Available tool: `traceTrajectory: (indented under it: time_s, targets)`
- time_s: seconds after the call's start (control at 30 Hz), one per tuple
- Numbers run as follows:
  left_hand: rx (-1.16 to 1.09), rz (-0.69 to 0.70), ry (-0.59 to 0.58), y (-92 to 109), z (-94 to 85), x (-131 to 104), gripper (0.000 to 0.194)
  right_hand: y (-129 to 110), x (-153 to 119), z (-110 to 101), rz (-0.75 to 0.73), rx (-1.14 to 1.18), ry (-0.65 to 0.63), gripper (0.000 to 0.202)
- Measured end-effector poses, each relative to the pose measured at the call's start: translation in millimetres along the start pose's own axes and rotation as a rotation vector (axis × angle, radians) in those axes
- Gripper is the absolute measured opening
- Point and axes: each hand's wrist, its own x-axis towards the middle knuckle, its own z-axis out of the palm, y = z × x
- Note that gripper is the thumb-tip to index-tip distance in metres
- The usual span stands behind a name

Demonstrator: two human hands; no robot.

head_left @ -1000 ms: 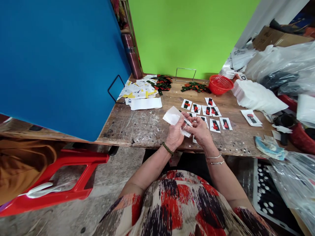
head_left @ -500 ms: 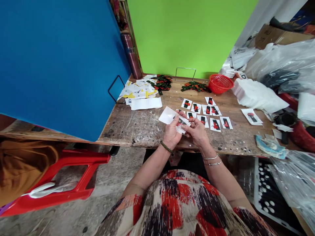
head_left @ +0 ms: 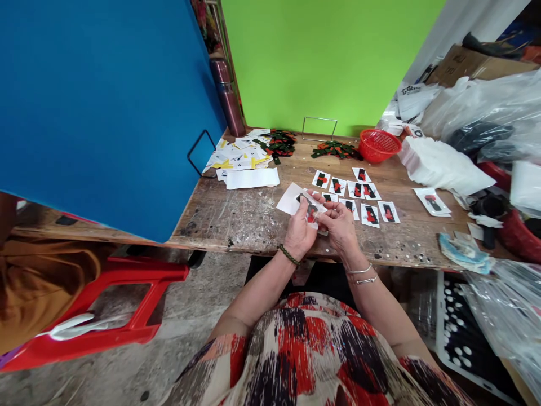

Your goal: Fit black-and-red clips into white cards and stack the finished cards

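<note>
Left hand (head_left: 300, 232) and right hand (head_left: 342, 230) pinch a packet (head_left: 311, 210) near the table edge (head_left: 236, 248), bare wood (head_left: 240, 217) leftward

No readable text, cardboard box (head_left: 471, 67) marks blurred, paper slips' (head_left: 240, 152) print tiny

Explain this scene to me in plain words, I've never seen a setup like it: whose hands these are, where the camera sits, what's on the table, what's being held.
There is no machine here, just a person's two bare hands. The camera is worn on the head, looking forward and down.

The left hand holds a whitish packet with a dark-and-red piece showing in or on it. The right hand has its fingertips at the packet's edge; whether they pinch it is hard to tell.

On the worn wooden table lie small white cards or packets bearing similar pieces. Behind them are two loose heaps, scattered papers and a red basket.
</note>
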Motion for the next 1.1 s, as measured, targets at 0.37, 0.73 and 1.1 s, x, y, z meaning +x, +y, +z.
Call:
traceTrajectory:
  time_s: [0.37,0.73,1.1]
  targets:
    - [-0.042,-0.036,-0.004,-3.0,-7.6,-3.8,0.024,-2.5,4.8,-7.5,0.048,-0.061,-0.063,0.032]
    - [0.045,-0.057,-0.088,-7.3,-13.7,-11.3,0.025,-14.6,4.6,-18.8,0.006,-0.074,-0.117,0.037]
    - [0.215,-0.045,0.016,-1.1,-22.8,-19.1,0.025,-33.9,5.8,-36.9,0.074,-0.128,-0.196,0.035]
